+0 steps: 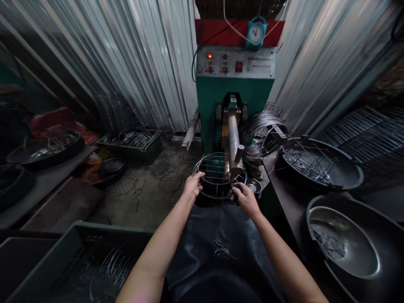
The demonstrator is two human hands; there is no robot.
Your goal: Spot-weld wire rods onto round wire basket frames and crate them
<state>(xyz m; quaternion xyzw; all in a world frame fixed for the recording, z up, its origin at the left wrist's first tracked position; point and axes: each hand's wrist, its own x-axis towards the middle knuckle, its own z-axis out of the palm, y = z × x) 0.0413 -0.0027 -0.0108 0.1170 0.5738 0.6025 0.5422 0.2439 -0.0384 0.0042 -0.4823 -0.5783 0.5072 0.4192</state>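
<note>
A round wire rack hangs between my hands at the electrode arm of a green spot welder. My left hand is closed on the rack's left rim, thumb and fingers pinched together. At the rack's right side, my right hand is pinched close under the welder's lower tip. A small piece of wire seems to be at those fingertips, but I cannot tell it from the rack. On the dark apron over my lap lies a small pile of short bent wires.
To the right stand black basins with wire pieces, one holding a metal bowl. A wire bundle hangs beside the welder. A green crate is at lower left, another crate behind it. Loose wires litter the floor.
</note>
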